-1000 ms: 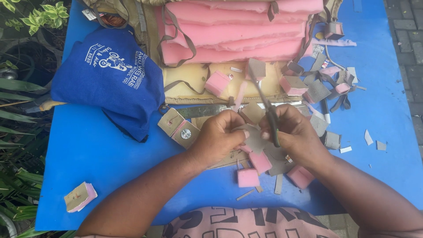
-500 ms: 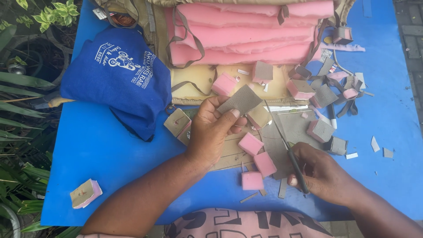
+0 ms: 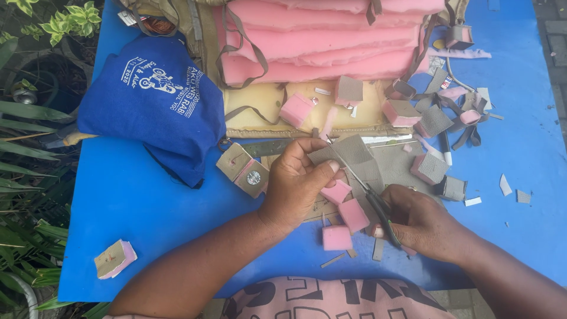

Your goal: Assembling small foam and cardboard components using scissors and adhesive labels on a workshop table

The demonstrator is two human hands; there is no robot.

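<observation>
Several cut foam squares point(image 3: 345, 214) already lie on the blue table point(image 3: 147, 212), so the cutting looks well underway. Left hand point(image 3: 295, 183) pinches a grey fabric piece point(image 3: 353, 155); right hand point(image 3: 422, 220) grips scissors point(image 3: 372, 201), blades into it. Uncut pink foam sheets point(image 3: 331, 41) remain behind; a blue bag point(image 3: 153, 100) crowds the left.

Bare blue table point(image 3: 147, 236) lies open at the lower left (only one pink foam block point(image 3: 115, 259) there) and along the right edge. Ahead, stacked pink foam sheets point(image 3: 331, 41), the blue cloth bag point(image 3: 153, 106) and scattered grey-faced foam squares point(image 3: 434, 121) crowd the way.
</observation>
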